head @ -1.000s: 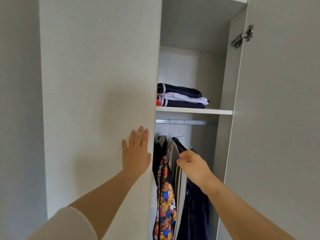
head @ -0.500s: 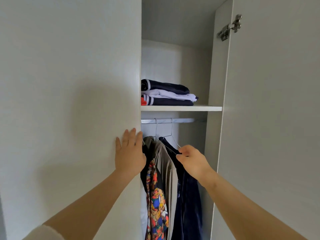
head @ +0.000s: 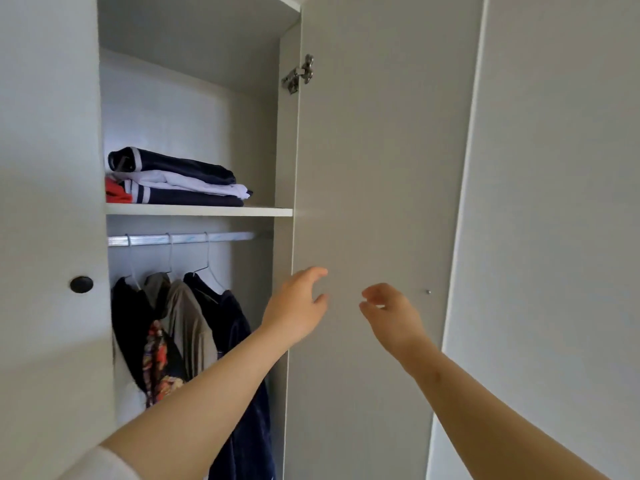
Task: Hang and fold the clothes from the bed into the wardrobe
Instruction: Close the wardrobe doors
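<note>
The wardrobe stands open in front of me. Folded clothes (head: 176, 180), navy, white and red, are stacked on its white shelf (head: 207, 211). Under the shelf a metal rail (head: 180, 238) carries three wire hangers with a black garment (head: 130, 327), a beige one (head: 188, 323) over a colourful print, and a navy garment (head: 232, 317). My left hand (head: 298, 306) reaches across to the inner face of the open right door (head: 374, 202), fingers loosely spread and holding nothing. My right hand (head: 388, 313) hovers in front of the same door, fingers relaxed and empty.
The left door (head: 48, 237) with a black round knob (head: 81, 284) covers the left side. A metal hinge (head: 299, 74) sits high on the right door. A small screw (head: 428, 292) shows on the door face. A plain wall panel (head: 554, 237) lies to the right.
My left hand left the left door and my right hand let go of the navy garment; both moved right toward the open right door. My view turned right.
</note>
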Action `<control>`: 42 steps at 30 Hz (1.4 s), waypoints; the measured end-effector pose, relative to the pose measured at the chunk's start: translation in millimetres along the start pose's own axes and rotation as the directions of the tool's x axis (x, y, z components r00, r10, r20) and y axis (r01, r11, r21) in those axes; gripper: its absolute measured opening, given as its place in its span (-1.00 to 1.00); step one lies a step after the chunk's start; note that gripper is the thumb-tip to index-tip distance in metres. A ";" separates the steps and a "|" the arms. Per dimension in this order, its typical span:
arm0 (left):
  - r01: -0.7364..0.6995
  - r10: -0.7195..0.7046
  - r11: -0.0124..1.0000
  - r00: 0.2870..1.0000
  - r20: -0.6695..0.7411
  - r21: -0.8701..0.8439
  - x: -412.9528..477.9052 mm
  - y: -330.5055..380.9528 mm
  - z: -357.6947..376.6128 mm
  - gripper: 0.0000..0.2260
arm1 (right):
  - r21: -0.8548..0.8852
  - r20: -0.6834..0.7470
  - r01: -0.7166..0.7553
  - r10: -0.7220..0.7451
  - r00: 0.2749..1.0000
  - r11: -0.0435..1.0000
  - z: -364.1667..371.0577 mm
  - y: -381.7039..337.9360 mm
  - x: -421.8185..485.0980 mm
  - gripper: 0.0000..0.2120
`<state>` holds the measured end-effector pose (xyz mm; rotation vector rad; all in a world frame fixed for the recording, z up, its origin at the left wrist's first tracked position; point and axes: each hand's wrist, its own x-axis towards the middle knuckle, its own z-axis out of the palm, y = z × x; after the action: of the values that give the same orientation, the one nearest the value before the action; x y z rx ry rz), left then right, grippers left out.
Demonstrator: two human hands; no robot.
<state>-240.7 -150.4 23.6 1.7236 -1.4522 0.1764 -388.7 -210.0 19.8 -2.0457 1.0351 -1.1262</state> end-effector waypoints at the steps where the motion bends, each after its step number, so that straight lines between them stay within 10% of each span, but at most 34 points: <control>1: -0.014 0.014 1.000 1.000 0.013 -0.023 0.0 12.5 12.5 -0.62 | -0.005 -0.026 -0.014 0.014 1.000 1.000 -14.2 7.7 -3.3 -0.76; 9: -0.021 0.032 0.988 0.997 0.068 -0.150 4.2 73.5 77.0 -0.66 | 0.037 -0.277 -0.078 0.085 0.957 0.996 -96.1 43.6 -0.7 -0.65; 12: 0.003 0.014 0.969 0.998 0.064 -0.249 1.7 83.8 81.4 -0.67 | 0.195 -0.151 -0.109 0.139 0.979 0.975 -103.2 44.1 7.7 -0.43; 18: 0.067 -0.053 0.959 0.997 0.057 -0.274 -9.5 78.2 61.9 -0.71 | 0.409 0.000 -0.168 0.184 0.983 0.897 -96.5 50.1 15.3 -0.80; 27: 0.130 -0.126 0.974 0.991 0.032 -0.186 -32.7 39.5 25.5 -0.75 | 0.399 -0.087 -0.058 0.101 0.991 0.915 -80.0 44.6 -3.1 -0.63; 42: 0.146 -0.181 0.978 0.947 -0.267 -0.148 -56.1 -25.9 -73.7 -0.76 | 0.215 0.287 0.161 -0.220 0.932 0.963 26.8 -37.0 -29.0 -0.76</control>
<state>-206.7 -60.4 23.5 1.6335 -1.0869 0.2237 -362.3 -163.0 23.3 -2.1152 0.5620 -0.9164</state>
